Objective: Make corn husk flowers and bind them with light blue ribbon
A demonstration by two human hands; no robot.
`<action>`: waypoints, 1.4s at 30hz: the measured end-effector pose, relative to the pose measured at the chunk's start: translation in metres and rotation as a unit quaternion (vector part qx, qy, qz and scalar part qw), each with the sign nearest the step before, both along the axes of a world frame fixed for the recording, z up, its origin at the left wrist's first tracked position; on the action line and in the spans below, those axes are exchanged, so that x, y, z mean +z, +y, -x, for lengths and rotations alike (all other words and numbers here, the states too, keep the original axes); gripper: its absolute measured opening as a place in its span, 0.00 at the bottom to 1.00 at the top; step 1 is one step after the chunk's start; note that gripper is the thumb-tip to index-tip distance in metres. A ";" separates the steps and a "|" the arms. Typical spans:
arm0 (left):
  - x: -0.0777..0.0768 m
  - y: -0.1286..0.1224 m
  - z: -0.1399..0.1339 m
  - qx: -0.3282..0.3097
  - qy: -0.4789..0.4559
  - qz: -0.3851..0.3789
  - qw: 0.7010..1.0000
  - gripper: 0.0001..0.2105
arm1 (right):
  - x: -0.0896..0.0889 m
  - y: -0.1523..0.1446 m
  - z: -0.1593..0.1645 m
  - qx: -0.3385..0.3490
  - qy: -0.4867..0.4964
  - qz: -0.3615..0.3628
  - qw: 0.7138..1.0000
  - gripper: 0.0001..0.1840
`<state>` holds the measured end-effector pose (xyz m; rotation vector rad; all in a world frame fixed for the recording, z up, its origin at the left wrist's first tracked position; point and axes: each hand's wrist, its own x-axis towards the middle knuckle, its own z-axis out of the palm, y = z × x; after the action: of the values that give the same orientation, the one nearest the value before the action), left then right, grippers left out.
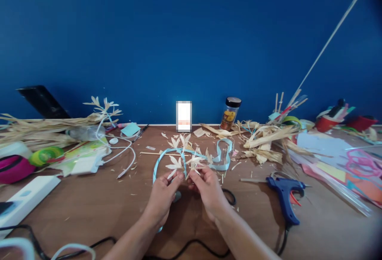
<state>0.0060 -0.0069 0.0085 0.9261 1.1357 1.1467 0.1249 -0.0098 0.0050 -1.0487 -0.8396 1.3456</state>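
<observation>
Low over the middle of the table, my left hand [165, 192] and my right hand [209, 190] are closed, thumbs against fingers, side by side. Between them is a small spray of pale corn husk flowers [175, 165], its stems pinched in the fingertips. Light blue ribbon [158, 160] winds round the stem and trails in loops to both sides. Exactly which stem each hand grips is partly hidden by the fingers. A black ring-shaped handle [230, 197], perhaps of scissors, shows beside my right wrist.
A blue glue gun [285, 196] with its cord lies at right. Dried husks [265, 142] and a black-lidded jar [229, 113] stand behind. At left are a white power strip [32, 200], a white cable [131, 152] and a pink tape measure-like object [14, 168]. Husk scraps litter the table.
</observation>
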 end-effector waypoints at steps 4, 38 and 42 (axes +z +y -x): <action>0.000 0.001 0.000 -0.003 0.026 -0.038 0.999 0.12 | 0.000 -0.002 0.001 -0.017 -0.036 -0.016 0.999 0.10; 0.001 -0.002 -0.001 -0.049 -0.085 0.027 0.995 0.10 | -0.003 -0.003 0.001 0.037 0.053 -0.019 0.998 0.10; 0.001 -0.001 -0.001 -0.051 -0.097 0.055 0.992 0.10 | -0.004 -0.003 0.004 0.017 0.005 -0.051 0.999 0.10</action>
<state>0.0068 -0.0081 0.0099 0.7613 0.9730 1.0549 0.1212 -0.0131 0.0006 -0.9523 -0.9133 1.3212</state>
